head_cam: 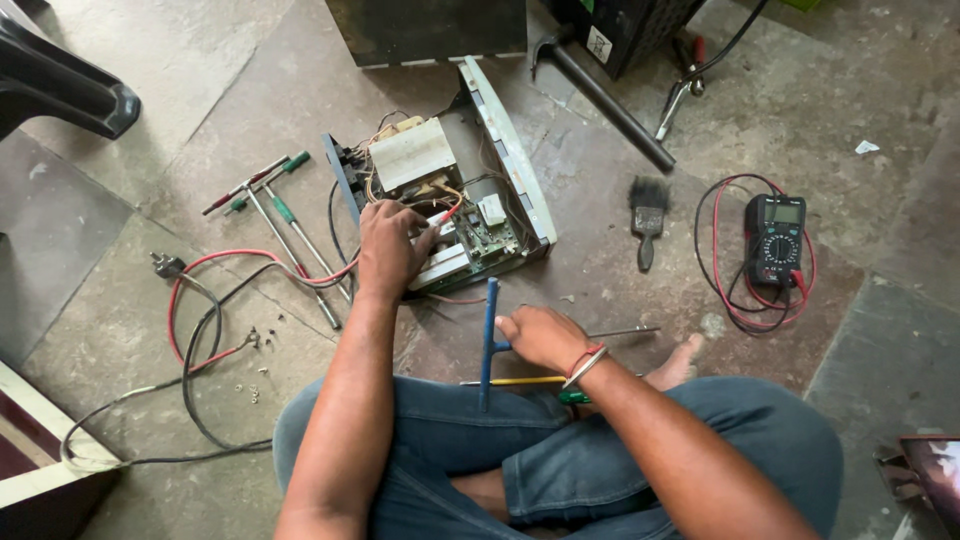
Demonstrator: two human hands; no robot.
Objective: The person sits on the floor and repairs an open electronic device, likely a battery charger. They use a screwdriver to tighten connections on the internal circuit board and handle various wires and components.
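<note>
We're seated cross-legged on a stone floor, w/ an opened electronics unit (450,190) lying just far of our knees, cover off, circuit boards & wiring exposed. Our left hand (388,250) rests on the near-left edge of that unit, fingers curled down onto the wires & board; can't tell if it grips anything. Our right hand (541,337) is closed round the shaft of a blue T-handle driver (489,343), its blue bar standing across our knee, metal shaft running right along the floor. A yellow-handled screwdriver (515,381) lies just near of that hand.

Left of the unit: a few T-handle wrenches (275,205) w/ green & red grips, plus red & black cables (205,320) & small screws (255,390). Right: a paintbrush (648,215), then a multimeter (775,240) ringed by its leads. Far: a hammer (600,95).
</note>
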